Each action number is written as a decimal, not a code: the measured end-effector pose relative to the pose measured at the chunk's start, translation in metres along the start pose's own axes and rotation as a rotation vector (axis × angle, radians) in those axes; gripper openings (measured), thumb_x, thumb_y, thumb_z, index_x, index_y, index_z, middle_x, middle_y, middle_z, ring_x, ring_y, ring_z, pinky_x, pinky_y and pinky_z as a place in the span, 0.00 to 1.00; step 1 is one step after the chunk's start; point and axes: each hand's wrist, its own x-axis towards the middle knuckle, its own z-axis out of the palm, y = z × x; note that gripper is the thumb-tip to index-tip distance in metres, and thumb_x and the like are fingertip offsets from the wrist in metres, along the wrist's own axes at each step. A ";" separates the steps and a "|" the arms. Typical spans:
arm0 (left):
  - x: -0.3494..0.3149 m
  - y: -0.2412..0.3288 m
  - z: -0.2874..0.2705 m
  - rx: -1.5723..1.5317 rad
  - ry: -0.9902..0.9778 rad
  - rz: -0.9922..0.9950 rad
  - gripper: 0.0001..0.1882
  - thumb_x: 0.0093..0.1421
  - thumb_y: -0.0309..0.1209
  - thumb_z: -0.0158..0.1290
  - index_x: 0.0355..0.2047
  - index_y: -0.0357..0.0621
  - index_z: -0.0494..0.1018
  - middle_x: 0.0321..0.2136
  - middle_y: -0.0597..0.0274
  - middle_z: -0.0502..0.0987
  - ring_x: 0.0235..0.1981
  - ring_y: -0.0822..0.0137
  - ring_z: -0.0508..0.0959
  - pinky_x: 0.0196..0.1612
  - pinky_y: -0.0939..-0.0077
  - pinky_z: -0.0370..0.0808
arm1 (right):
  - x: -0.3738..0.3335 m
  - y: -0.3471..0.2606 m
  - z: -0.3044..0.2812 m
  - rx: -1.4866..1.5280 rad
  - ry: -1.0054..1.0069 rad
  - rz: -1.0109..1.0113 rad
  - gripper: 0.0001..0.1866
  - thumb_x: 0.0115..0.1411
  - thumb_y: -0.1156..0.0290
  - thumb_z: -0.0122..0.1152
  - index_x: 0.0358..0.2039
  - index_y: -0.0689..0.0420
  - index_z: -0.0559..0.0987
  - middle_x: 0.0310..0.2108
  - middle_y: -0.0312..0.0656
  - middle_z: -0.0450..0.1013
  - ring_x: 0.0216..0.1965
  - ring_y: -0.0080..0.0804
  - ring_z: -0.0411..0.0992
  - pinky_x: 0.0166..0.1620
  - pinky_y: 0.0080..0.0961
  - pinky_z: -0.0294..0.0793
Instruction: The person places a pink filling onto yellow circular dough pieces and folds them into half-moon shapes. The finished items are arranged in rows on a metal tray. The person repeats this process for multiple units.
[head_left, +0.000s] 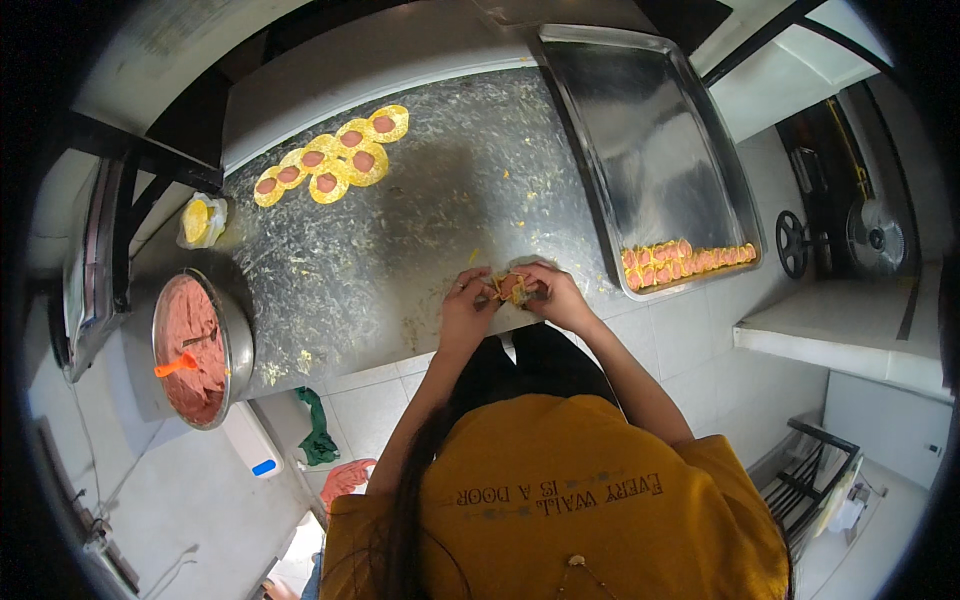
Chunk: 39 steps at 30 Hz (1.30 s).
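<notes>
At the table's front edge, my left hand [470, 302] and my right hand [556, 296] grip one small dumpling [514, 288] between their fingertips. It shows a yellow wrapper around pink filling; the fingers partly cover it. Farther left on the table lie several round yellow wrappers [326, 186], overlapping in two rows, each with a lump of pink filling [364, 160] in its middle. On my right, a large metal tray [665, 140] holds several finished dumplings [690, 262] lined up in rows along its near end.
A steel bowl [240, 340] of pink filling [187, 310] stands at the left, with an orange-handled utensil [176, 364] in it. Behind it sits an opened plastic packet [200, 222] of yellow wrappers. Pale flour-like smears cover the metal tabletop [320, 270]. A fan [874, 238] is far right.
</notes>
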 end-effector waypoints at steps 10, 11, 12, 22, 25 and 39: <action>0.003 0.012 0.003 0.061 -0.116 -0.072 0.13 0.44 0.23 0.59 0.32 0.37 0.71 0.29 0.54 0.77 0.27 0.61 0.79 0.31 0.73 0.76 | 0.003 -0.013 0.000 -0.452 -0.015 -0.200 0.16 0.40 0.84 0.57 0.34 0.61 0.75 0.34 0.47 0.70 0.38 0.47 0.70 0.41 0.35 0.70; 0.004 0.011 0.005 0.073 -0.114 -0.063 0.14 0.44 0.24 0.60 0.33 0.37 0.71 0.28 0.54 0.77 0.26 0.62 0.80 0.31 0.73 0.76 | 0.003 -0.011 0.000 -0.464 -0.036 -0.199 0.16 0.41 0.84 0.56 0.35 0.61 0.75 0.34 0.47 0.70 0.39 0.47 0.70 0.42 0.35 0.70; 0.003 0.011 0.006 0.099 -0.124 -0.071 0.14 0.44 0.23 0.60 0.33 0.38 0.72 0.27 0.53 0.77 0.27 0.62 0.79 0.30 0.73 0.76 | 0.002 -0.012 -0.001 -0.464 -0.043 -0.215 0.16 0.41 0.84 0.56 0.34 0.61 0.75 0.34 0.47 0.70 0.39 0.48 0.69 0.42 0.35 0.70; 0.007 0.018 0.006 0.208 -0.193 -0.082 0.12 0.44 0.24 0.59 0.32 0.39 0.73 0.24 0.54 0.77 0.26 0.61 0.79 0.31 0.72 0.75 | -0.006 -0.016 -0.002 -0.400 0.012 -0.175 0.16 0.42 0.84 0.55 0.35 0.61 0.75 0.36 0.47 0.70 0.38 0.48 0.70 0.41 0.35 0.71; 0.009 0.012 0.005 0.161 -0.152 -0.007 0.13 0.43 0.24 0.59 0.32 0.38 0.72 0.24 0.54 0.77 0.26 0.62 0.79 0.31 0.72 0.75 | -0.006 -0.015 -0.002 -0.469 0.095 -0.143 0.15 0.42 0.84 0.55 0.34 0.61 0.75 0.35 0.47 0.70 0.37 0.48 0.70 0.40 0.36 0.72; 0.017 0.015 0.007 0.166 -0.192 -0.039 0.16 0.46 0.32 0.61 0.33 0.37 0.71 0.26 0.52 0.76 0.26 0.61 0.78 0.30 0.72 0.73 | -0.005 -0.019 -0.001 -0.418 0.070 -0.112 0.19 0.40 0.85 0.55 0.36 0.59 0.75 0.38 0.48 0.70 0.39 0.49 0.70 0.41 0.35 0.72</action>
